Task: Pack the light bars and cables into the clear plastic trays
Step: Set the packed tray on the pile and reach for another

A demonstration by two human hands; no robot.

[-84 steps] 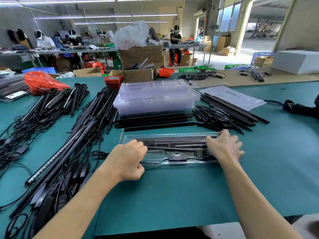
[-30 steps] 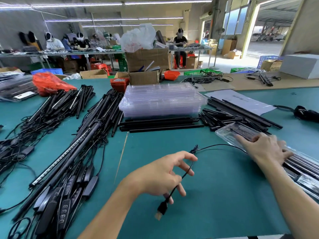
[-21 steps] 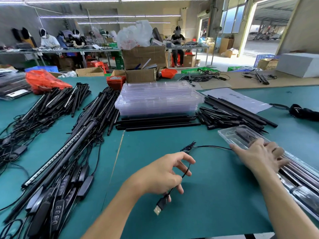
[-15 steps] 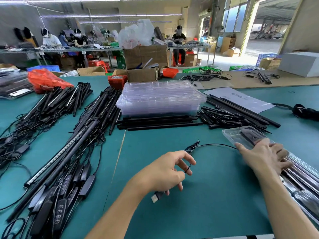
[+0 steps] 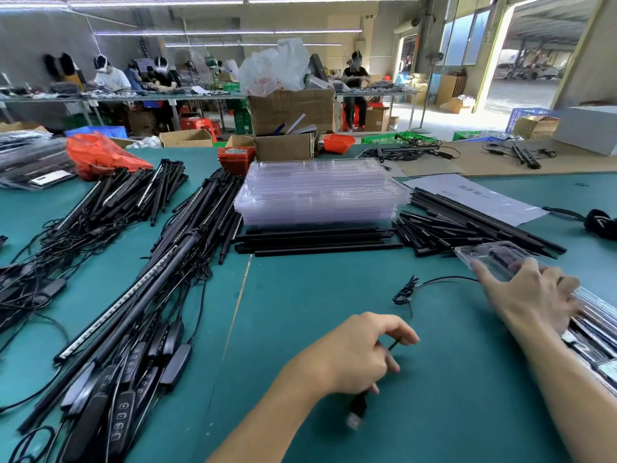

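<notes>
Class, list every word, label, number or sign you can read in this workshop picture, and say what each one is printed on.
None can be read.
White paper sheet: dark printed characters, too blurred.
White plastic bag: red print, too small.
Inline controllers: button marks only, no legible text.

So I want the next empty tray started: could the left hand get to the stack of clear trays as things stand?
Probably yes. The mat between the left hand and the stack of clear trays is open apart from low black bars, but it grips a black cable.
</notes>
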